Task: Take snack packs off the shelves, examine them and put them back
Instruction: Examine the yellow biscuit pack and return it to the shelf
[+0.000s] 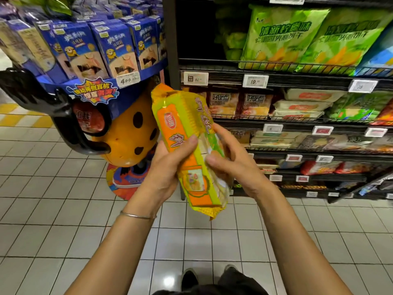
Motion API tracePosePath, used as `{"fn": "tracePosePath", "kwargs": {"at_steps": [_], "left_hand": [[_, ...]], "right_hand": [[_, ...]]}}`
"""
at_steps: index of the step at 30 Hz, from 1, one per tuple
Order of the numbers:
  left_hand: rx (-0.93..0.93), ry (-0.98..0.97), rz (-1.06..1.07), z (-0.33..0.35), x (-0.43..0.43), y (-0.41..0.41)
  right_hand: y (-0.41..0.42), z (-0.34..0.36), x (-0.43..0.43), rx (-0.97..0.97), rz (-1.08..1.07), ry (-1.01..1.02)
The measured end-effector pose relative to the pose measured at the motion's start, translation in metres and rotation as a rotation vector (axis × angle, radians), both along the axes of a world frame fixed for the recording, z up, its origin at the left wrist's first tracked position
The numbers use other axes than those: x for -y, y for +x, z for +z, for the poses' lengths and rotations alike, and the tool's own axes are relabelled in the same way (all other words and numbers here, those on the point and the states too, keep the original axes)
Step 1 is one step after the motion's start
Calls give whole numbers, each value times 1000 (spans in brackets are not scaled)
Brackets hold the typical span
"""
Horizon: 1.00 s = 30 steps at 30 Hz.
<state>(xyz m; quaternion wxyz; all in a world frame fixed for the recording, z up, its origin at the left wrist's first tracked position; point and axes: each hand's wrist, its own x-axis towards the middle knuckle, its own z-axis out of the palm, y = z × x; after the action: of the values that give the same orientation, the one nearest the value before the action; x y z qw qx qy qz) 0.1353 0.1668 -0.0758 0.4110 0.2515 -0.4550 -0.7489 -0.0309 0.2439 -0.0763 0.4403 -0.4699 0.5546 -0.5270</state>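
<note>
A long yellow, green and orange snack pack [182, 124] stands nearly upright in front of me, tilted a little to the left at its top. My left hand [168, 167] grips its left side, thumb across the orange label. My right hand [231, 165] holds the right side, fingers pressed on the clear wrapper. Both hands hold it in the air, away from the shelves [297, 79] on the right, which carry several other snack packs.
Big green snack bags [282, 35] fill the top shelf, smaller packs the rows below, with price tags on the rails. On the left stands a round display [100, 81] of blue boxes with an orange figure and black headphone shape. White tiled floor lies below.
</note>
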Motion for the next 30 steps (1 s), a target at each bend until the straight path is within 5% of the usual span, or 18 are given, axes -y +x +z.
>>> {"fn": "tracePosePath", "kwargs": {"at_steps": [7,12,15,23,27,30], "left_hand": [[-269,323,-67,-2,10,14],[-356,353,5,-2,8,12],[-347,331,80,0,5,4],[-279,172,186,-8,6,10],[-76,-116,-69,-7,20,49],[-232,40,-317,9,45,89]], "right_hand": [[-25,-24,3,270,-174,168],[-20,-42,-10,901,-35,203],[0,-42,-9,1117,30,127],[38,-36,2,1192,-79,233],[30,-37,4,1127,-38,146],[12,-38,-1,1061,-69,57]]}}
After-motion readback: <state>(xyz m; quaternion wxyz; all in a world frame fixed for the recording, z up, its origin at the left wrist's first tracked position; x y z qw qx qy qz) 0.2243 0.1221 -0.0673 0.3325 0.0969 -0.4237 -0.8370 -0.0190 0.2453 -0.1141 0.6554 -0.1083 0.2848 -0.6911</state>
